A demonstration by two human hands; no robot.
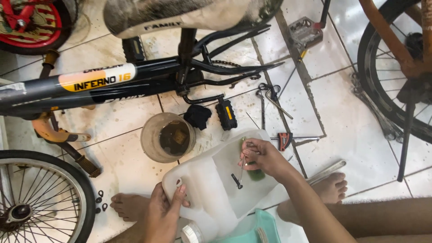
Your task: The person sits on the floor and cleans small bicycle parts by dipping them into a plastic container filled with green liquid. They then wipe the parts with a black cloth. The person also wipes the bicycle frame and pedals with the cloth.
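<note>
**Thin axle over a cut jug, pinched at its top**

On the tiled floor point(360, 108), near the black bike frame point(90, 85), the right hand point(265, 157) pinches the top of a thin metal axle point(241, 173) hanging into the cut-open white plastic jug point(211, 193). The left hand point(164, 211) clamps the jug's near edge. The axle looks stiff, light and probably greasy; the jug looks light and flexible, best held by its rim

Translucent smooth plastic jug point(207, 189)
</note>
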